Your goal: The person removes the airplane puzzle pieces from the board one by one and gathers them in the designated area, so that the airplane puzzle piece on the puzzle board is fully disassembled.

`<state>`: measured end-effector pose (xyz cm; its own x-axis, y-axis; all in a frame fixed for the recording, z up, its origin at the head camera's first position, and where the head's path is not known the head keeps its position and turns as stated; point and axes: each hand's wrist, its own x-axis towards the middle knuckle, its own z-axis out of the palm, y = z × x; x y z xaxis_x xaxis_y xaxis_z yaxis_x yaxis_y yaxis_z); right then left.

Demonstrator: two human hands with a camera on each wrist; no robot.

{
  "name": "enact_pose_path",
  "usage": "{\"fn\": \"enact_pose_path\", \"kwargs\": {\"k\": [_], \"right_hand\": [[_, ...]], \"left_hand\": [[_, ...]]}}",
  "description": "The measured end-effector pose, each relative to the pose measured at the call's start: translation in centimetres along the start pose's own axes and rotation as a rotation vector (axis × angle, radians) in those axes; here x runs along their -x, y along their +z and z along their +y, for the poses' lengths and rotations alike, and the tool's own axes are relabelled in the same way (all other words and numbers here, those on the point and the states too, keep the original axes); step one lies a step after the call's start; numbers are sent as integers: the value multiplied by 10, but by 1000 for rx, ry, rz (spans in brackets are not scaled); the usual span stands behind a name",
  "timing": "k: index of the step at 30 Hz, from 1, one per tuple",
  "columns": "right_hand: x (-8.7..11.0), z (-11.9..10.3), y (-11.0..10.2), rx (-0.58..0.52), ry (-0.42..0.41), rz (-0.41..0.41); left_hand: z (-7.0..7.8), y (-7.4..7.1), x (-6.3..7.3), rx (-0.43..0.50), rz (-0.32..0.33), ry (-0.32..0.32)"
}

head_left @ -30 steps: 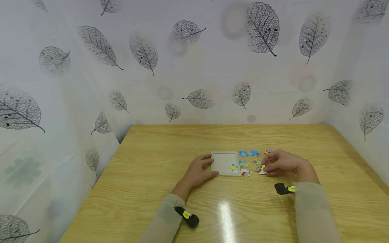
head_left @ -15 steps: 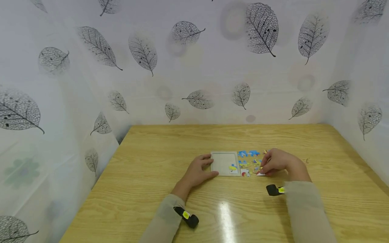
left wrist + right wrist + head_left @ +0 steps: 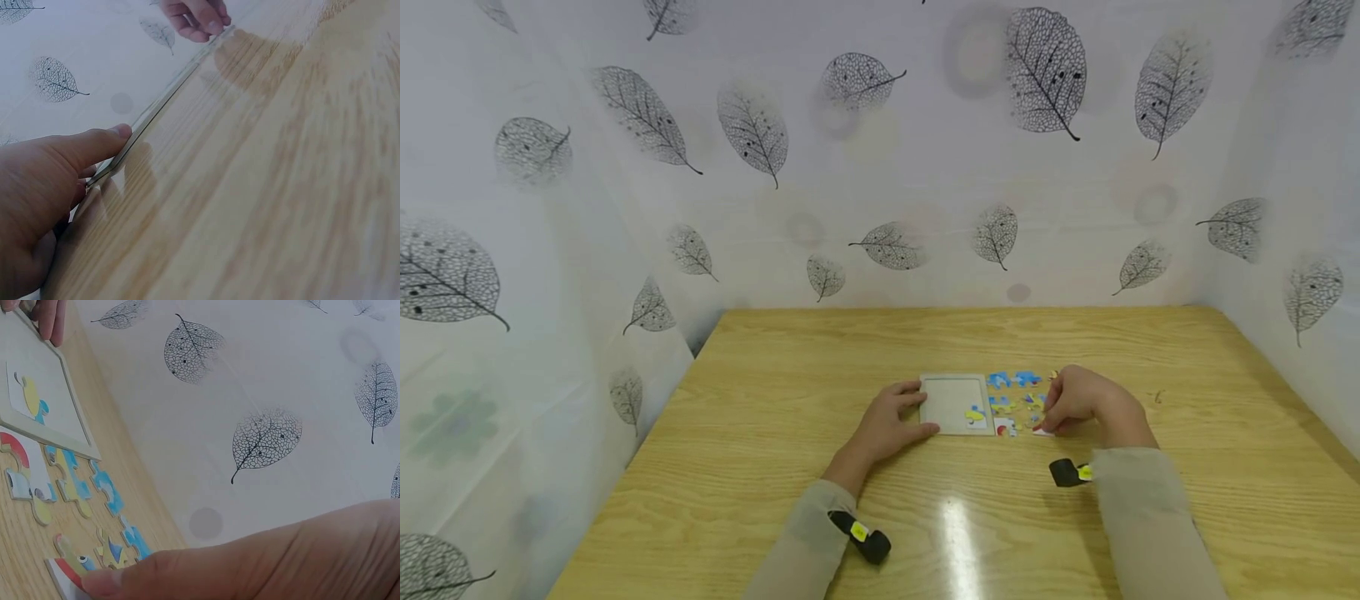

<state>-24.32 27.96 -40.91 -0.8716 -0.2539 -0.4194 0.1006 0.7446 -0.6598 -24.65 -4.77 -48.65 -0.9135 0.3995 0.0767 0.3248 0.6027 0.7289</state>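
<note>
My left hand (image 3: pixel 887 421) grips a pale, square puzzle frame (image 3: pixel 951 404) at its left side, thumb along the near edge and fingers at the left edge. One yellow, blue and white jigsaw piece (image 3: pixel 975 416) lies inside, in the near right corner. To the right, my right hand (image 3: pixel 1088 400) pinches a red-and-white jigsaw piece (image 3: pixel 65 581) low over the table. In the right wrist view the thumb overlaps this piece, and the other fingers are hidden behind the hand.
Several loose jigsaw pieces lie in rough rows right of the frame, including a blue one (image 3: pixel 1027 379) and a white one with red (image 3: pixel 1004 427). The wooden table (image 3: pixel 820 358) meets a leaf-print curtain (image 3: pixel 917 167) at the back and sides.
My right hand has moved left and turned its fingers down, lowering the red-and-white jigsaw piece beside the other pieces. My left hand has stayed on the frame.
</note>
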Motion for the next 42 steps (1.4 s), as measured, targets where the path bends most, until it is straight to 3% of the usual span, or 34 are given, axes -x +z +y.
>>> {"fn": "enact_pose_path", "kwargs": {"k": [11,23,31,37,42], "right_hand": [[-7,2,-1,-182,-107,-70],[-18,0,7,-244,-203,-55],[-26,-10,17,-170,-240,-3],[-31,-15,26,-163,-279,-25],[-37,-20,35,-92,-302,-23]], "left_hand": [[-1,0,1,3,3,3],[-1,0,1,8,5,-8],[-1,0,0,9,2,-1],[1,-1,1,10,-1,4],[2,-1,1,11,1,2]]}}
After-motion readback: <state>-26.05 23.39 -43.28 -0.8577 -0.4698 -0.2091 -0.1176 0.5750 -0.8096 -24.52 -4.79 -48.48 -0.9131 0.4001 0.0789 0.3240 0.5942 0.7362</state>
